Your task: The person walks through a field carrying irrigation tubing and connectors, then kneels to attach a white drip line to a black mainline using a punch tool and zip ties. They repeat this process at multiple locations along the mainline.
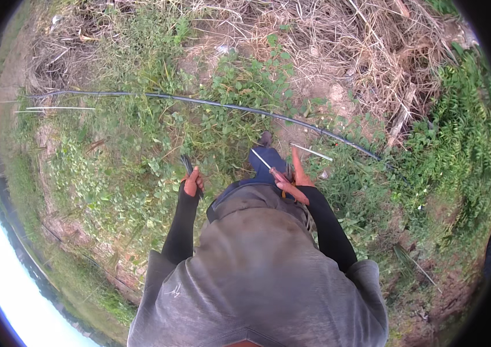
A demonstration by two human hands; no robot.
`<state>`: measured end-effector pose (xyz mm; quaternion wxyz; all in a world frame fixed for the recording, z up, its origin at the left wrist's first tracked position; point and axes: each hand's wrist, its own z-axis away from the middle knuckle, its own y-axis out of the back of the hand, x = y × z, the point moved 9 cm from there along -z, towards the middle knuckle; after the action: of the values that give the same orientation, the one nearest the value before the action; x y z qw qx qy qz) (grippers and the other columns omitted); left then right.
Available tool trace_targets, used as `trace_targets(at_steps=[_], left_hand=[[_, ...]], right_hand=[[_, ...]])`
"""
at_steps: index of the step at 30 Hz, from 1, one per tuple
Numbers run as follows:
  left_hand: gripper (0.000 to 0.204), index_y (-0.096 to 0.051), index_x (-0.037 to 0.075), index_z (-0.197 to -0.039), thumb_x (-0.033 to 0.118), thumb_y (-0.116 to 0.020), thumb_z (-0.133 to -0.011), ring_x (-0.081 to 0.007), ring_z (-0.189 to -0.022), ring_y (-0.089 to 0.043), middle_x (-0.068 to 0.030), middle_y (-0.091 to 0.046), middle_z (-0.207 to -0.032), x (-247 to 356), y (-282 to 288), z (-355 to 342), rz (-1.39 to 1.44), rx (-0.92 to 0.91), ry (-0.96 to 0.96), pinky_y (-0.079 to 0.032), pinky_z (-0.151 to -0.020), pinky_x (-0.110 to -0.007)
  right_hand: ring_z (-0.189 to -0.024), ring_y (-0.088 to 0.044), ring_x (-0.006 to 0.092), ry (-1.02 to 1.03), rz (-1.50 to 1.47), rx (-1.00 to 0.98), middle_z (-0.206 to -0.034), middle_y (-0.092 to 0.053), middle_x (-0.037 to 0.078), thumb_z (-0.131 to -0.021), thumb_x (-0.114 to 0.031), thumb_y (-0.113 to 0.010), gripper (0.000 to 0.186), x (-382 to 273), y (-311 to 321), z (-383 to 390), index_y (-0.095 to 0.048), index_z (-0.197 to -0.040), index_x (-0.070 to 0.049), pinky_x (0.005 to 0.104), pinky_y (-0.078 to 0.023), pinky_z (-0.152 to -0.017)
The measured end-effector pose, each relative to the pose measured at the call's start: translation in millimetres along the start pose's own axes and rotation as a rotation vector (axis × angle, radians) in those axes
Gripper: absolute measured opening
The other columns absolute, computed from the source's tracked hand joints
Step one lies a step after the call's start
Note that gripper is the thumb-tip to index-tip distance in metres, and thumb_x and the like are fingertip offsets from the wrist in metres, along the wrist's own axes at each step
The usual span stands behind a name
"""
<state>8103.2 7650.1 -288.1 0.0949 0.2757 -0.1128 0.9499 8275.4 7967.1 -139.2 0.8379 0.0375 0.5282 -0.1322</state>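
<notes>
My left hand [192, 183] is closed around a small bundle of thin dark strips [187, 164], whose ends stick out above and below the fist. In my right hand [298, 180] lies a screwdriver [276, 173] with a reddish, see-through handle. Its metal shaft points up and to the left, across my dark blue trouser leg [261, 164]. The thumb presses along the handle while other fingers stretch forward. Just beyond those fingertips is a thin white rod [313, 152]; whether it touches them I cannot tell. Black sleeves cover both forearms.
A dark hose [222, 104] crosses the weedy ground ahead of me from left to right. Dry cut stalks [338, 46] are heaped beyond it. Another pale rod [60, 108] lies at the far left. Dense green plants [459, 110] grow on the right.
</notes>
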Motion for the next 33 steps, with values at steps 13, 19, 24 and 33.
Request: trace_targets(at_steps=[13,19,24,33], left_hand=[[0.034,-0.044,0.012,-0.071,0.038,-0.057,-0.090,-0.0125,-0.046,-0.040,0.0016,-0.037,-0.054,148,-215,-154,-0.513,-0.283,0.055,-0.036,-0.043,-0.028],[0.034,-0.045,0.010,-0.073,0.037,-0.059,-0.089,-0.0124,-0.046,-0.042,0.0006,-0.039,-0.054,144,-312,-196,-0.783,-0.459,0.068,-0.037,-0.044,-0.028],[0.034,-0.045,0.012,-0.074,0.039,-0.057,-0.089,-0.0115,-0.047,-0.042,0.0023,-0.040,-0.054,109,-341,-230,-1.051,-0.562,0.166,-0.037,-0.045,-0.028],[0.038,-0.043,0.013,-0.068,0.041,-0.058,-0.089,-0.0096,-0.043,-0.040,0.0028,-0.040,-0.053,105,-329,-237,-1.525,-0.713,0.290,-0.034,-0.042,-0.025]], right_hand=[[-0.096,-0.053,0.0140,-0.169,-0.265,0.257,-0.121,-0.051,0.006,-0.078,0.002,-0.062,0.082,98,57,-27,-0.022,-0.147,-0.018,0.0283,-0.043,-0.088],[-0.105,-0.053,0.0139,-0.173,-0.583,0.514,-0.110,-0.056,0.006,-0.072,0.015,-0.046,0.061,100,45,-17,-0.048,-0.127,-0.011,0.0270,-0.043,-0.090],[-0.091,-0.061,0.0225,-0.526,-0.388,0.875,-0.104,-0.059,0.011,-0.077,-0.002,-0.054,0.043,125,37,15,-0.050,-0.118,-0.014,0.0316,-0.048,-0.082],[-0.096,-0.062,0.0295,-0.745,-0.270,0.996,-0.101,-0.064,0.011,-0.074,-0.028,-0.073,0.049,162,-71,36,-0.049,-0.114,-0.016,0.0391,-0.048,-0.081]])
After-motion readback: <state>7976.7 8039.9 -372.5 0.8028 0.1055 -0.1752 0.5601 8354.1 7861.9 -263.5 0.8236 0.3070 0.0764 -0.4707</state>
